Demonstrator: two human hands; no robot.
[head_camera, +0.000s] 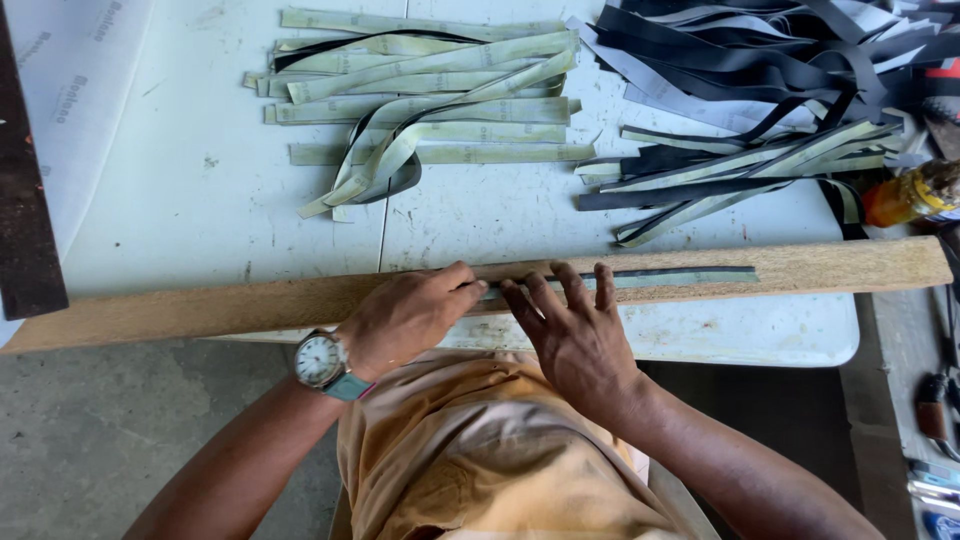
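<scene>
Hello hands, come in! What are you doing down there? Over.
Left hand and right hand pressing flat on a green strip. Strip lies along the wooden plank. Loose strip piles behind, clear of hands.

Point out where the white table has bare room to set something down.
Bare table lies left of the green strip pile, above the wooden plank. A smaller gap sits between that pile and the black strips. The right end is crowded; both hands press a strip on the plank.

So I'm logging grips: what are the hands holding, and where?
Both hands press the near end of a thin strip flat on the wooden plank; nothing is lifted.
</scene>
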